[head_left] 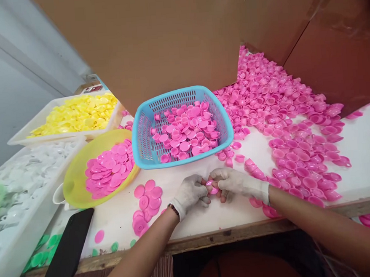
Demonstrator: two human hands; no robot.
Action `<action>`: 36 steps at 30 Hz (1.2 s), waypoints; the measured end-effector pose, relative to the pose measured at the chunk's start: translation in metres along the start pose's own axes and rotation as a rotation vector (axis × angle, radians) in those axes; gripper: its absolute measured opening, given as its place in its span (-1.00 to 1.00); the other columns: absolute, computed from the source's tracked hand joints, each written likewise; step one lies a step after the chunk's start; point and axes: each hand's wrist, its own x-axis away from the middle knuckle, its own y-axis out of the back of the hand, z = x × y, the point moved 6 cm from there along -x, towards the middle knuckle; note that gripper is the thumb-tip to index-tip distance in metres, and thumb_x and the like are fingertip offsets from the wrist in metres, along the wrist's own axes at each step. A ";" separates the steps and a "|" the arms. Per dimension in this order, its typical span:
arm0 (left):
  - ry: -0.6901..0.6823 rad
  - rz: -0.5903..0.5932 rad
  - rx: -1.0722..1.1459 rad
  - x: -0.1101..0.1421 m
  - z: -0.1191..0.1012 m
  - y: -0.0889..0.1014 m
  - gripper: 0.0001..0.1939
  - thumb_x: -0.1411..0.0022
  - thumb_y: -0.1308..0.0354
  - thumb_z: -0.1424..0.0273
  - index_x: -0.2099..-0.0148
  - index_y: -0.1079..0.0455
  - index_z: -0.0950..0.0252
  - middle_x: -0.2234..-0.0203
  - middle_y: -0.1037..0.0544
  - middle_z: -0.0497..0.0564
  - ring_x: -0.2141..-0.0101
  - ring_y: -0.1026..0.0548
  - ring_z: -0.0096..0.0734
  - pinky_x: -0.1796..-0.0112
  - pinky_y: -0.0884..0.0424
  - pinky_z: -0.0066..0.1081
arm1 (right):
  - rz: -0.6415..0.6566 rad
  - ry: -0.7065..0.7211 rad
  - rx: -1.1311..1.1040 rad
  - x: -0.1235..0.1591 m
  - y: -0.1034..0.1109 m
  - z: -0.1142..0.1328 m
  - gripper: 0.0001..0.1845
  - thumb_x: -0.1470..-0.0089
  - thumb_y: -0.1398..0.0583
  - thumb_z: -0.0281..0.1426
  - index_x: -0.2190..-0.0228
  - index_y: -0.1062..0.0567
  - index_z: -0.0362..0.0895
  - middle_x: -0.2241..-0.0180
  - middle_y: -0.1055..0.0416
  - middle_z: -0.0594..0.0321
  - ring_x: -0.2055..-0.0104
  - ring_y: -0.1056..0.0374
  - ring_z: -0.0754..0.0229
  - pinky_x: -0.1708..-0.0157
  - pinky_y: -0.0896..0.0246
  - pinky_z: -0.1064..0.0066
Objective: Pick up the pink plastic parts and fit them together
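Both hands wear white knit gloves and meet at the table's front middle. My left hand [191,193] and my right hand [235,183] pinch one small pink plastic piece [211,187] between their fingertips, seemingly a cup with a lid. Just behind them stands a blue basket [142,120] holding several assembled pink cups. A loose stack of pink round lids [147,202] lies left of my left hand. A broad heap of pink cups [292,131] spreads across the white table to the right.
A yellow bowl [77,192] of pink lids sits at left. Behind it are a white tray of yellow pieces [75,114] and a white bin of white pieces [19,175]. A black phone [70,247] lies at the front left edge. Cardboard boxes [152,35] stand behind.
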 end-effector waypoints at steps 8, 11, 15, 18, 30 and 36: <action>0.029 -0.034 -0.273 -0.008 -0.011 0.002 -0.82 -0.01 -0.11 0.51 0.32 -0.15 0.30 0.70 -0.33 -0.17 0.74 -0.35 -0.54 0.72 -0.26 -0.58 | 0.084 -0.067 -0.001 -0.003 0.001 0.000 -0.84 -0.07 -0.14 -0.32 0.31 -0.25 -0.11 0.55 -0.41 0.32 0.56 -0.43 0.28 0.59 -0.34 0.52; 0.001 -0.062 -0.367 -0.007 -0.010 0.001 -0.85 -0.04 -0.10 0.48 0.31 -0.18 0.30 0.69 -0.32 -0.18 0.72 -0.36 -0.52 0.71 -0.24 -0.58 | 0.123 -0.079 -0.030 -0.002 0.001 0.004 -0.83 -0.10 -0.12 -0.29 0.30 -0.27 -0.12 0.51 -0.44 0.28 0.55 -0.43 0.28 0.56 -0.36 0.50; -0.078 -0.131 -0.517 -0.005 -0.012 0.001 -0.86 -0.08 -0.05 0.42 0.25 -0.22 0.28 0.66 -0.32 -0.17 0.69 -0.36 -0.50 0.68 -0.22 -0.55 | 0.036 -0.010 0.011 -0.005 0.002 0.007 -0.89 -0.10 -0.11 -0.35 0.36 -0.27 -0.13 0.59 -0.39 0.35 0.62 -0.38 0.32 0.60 -0.33 0.51; -0.146 -0.153 -0.666 0.003 -0.026 0.011 -0.82 -0.02 -0.14 0.37 0.28 -0.28 0.28 0.64 -0.34 -0.14 0.64 -0.35 -0.48 0.60 -0.24 -0.51 | -0.040 -0.002 0.093 -0.006 -0.001 0.001 -0.92 -0.11 -0.06 -0.40 0.41 -0.24 -0.13 0.67 -0.33 0.39 0.67 -0.33 0.32 0.66 -0.25 0.54; 0.057 -0.266 -1.443 0.100 -0.009 0.068 -0.66 0.02 -0.11 0.54 0.12 -0.36 0.28 0.18 -0.48 0.18 0.21 -0.45 -0.12 0.22 -0.32 -0.26 | -0.312 0.618 -0.291 0.069 0.035 0.075 -0.56 -0.13 -0.01 -0.15 -0.01 -0.15 -0.05 0.19 -0.41 0.12 0.30 -0.44 0.18 0.39 -0.34 0.39; -0.220 -0.306 -1.224 0.105 -0.039 0.053 -0.76 -0.09 -0.13 0.39 0.14 -0.33 0.24 0.30 -0.49 0.03 0.29 -0.45 -0.29 0.25 -0.35 -0.35 | -0.607 0.632 0.465 0.060 0.074 0.055 -0.76 -0.08 -0.03 -0.42 0.21 -0.39 -0.16 0.33 -0.41 0.16 0.31 -0.37 0.17 0.27 -0.30 0.31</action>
